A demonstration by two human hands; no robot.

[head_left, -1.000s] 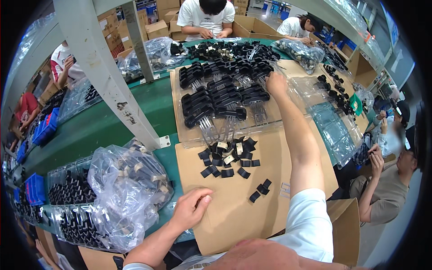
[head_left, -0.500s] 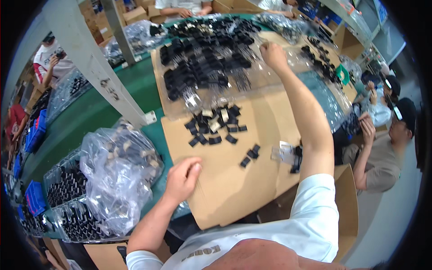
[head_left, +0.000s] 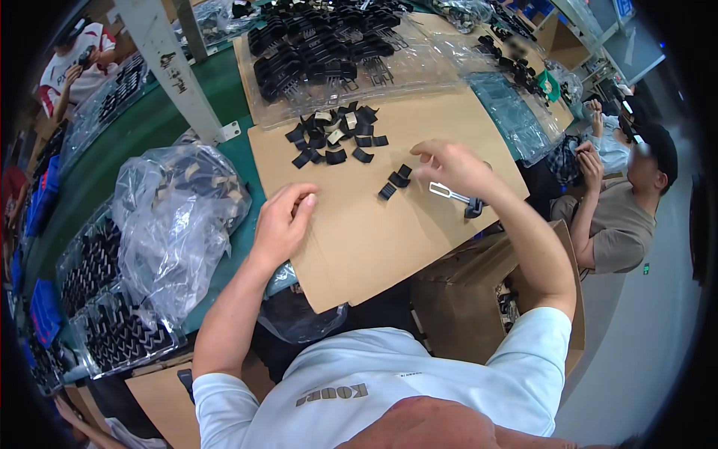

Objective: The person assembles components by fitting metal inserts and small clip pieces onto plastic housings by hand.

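Right hand (head_left: 452,168): fingers apart, gripping nothing visible, beside three black curved strips (head_left: 398,180); contact cannot be confirmed. A black-ended metal fork clip (head_left: 462,199) lies nearer the body than these fingers. Left hand (head_left: 284,223): thumb and forefinger slightly apart, at the cardboard sheet (head_left: 351,247). Caution: a low wrist sweep could push the clip off the sheet's near edge.

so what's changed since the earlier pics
The right hand drew back toward the body from the black clips to beside three black pieces; no pickup or release is clear. The left hand stayed at the left edge of the cardboard; pieces and clips stayed.
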